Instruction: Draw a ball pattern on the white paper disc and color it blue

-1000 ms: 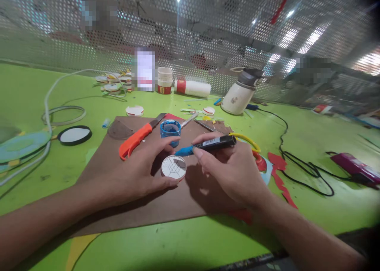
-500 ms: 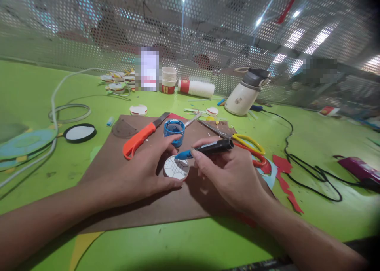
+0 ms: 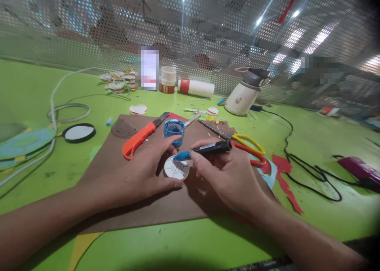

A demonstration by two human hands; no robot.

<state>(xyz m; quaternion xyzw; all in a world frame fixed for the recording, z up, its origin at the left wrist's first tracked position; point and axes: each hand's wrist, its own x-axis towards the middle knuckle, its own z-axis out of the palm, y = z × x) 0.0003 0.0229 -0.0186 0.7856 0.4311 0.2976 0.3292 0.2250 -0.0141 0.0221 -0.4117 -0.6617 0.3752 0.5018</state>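
Observation:
My left hand (image 3: 139, 172) curls round a small white disc (image 3: 176, 168) with thin lines drawn on it, thumb and fingers pinching its edge on the brown board (image 3: 127, 207). My right hand (image 3: 225, 172) grips a black marker with a blue tip (image 3: 204, 150), and the tip hovers at the disc's upper edge. A blue paint pot (image 3: 173, 129) stands just behind the disc, next to my left fingertips.
An orange utility knife (image 3: 139, 138) lies left of the pot; yellow and red scissors (image 3: 246, 146) lie right. A white jug (image 3: 245, 93), paper cups (image 3: 168, 80), a black cable (image 3: 308, 168) and a black-rimmed disc (image 3: 78, 132) sit on the green table.
The marker tip has dropped closer to the disc and shifted slightly left. The view has drifted a little; my left hand keeps its hold on the disc.

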